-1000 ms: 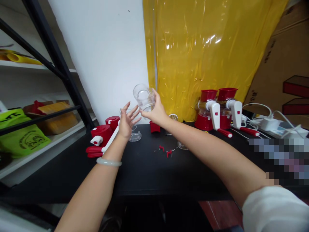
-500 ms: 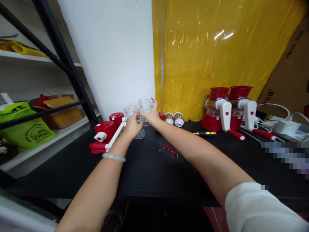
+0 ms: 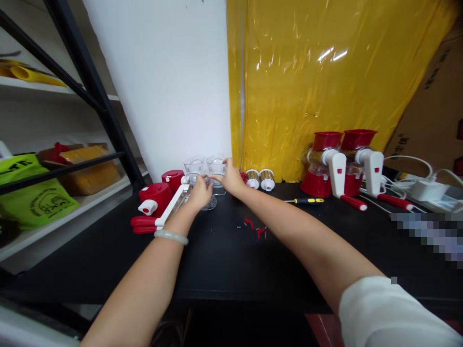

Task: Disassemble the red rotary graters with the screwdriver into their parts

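Observation:
My right hand (image 3: 231, 177) is closed round the right side of a clear plastic grater body (image 3: 216, 165) at the back of the table, thumb in front. Close by, my left hand (image 3: 200, 191) has its fingers curled at the lower part of the same piece; its fingertips are partly hidden. Just left stands a second clear plastic grater body (image 3: 194, 164). Beside my left forearm are red grater bases (image 3: 156, 196) and white cranks (image 3: 172, 205) with red handles (image 3: 143, 224).
Two metal grater drums (image 3: 266, 180) stand by the yellow sheeting. A screwdriver (image 3: 308, 201) lies to their right, before two assembled rotary graters (image 3: 327, 161). Small red clips (image 3: 261, 233) and screws lie mid-table. White cables (image 3: 427, 180) and a shelf (image 3: 108, 188) flank the table.
Both hands have lowered the clear grater body a little, down beside the other one at the back of the table. The view has shifted slightly.

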{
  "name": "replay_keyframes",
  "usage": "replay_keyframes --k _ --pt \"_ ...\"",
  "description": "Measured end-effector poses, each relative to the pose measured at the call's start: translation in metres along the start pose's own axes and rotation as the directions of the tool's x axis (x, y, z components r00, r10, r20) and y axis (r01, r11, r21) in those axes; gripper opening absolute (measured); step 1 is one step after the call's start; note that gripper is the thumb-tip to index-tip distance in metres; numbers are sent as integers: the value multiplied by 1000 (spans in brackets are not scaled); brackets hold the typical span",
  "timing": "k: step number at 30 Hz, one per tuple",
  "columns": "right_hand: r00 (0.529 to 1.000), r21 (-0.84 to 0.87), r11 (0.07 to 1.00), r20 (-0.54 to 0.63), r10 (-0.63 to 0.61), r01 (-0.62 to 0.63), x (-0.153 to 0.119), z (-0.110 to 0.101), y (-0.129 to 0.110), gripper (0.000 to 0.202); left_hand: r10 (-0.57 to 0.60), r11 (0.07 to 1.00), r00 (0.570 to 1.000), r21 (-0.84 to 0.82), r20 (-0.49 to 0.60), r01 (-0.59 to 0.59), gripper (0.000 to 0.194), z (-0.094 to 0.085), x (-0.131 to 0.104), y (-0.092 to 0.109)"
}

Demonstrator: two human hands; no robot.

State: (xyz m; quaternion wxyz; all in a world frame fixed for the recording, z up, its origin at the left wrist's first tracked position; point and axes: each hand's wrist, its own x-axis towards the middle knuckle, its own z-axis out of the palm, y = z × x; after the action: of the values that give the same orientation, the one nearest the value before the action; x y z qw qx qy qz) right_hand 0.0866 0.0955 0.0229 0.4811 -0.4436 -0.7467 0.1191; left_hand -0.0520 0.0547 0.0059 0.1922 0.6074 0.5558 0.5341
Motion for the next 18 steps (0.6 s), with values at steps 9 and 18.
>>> replay_keyframes --k 9,18 --pt "987 -229 969 105 119 -92 -5 -3 -27 57 -49 998 999 26 -8 49 36 1 3 -8" --pt "994 -362 927 14 111 -98 2 9 -28 59 26 970 995 244 -95 -2 37 -6 -4 7"
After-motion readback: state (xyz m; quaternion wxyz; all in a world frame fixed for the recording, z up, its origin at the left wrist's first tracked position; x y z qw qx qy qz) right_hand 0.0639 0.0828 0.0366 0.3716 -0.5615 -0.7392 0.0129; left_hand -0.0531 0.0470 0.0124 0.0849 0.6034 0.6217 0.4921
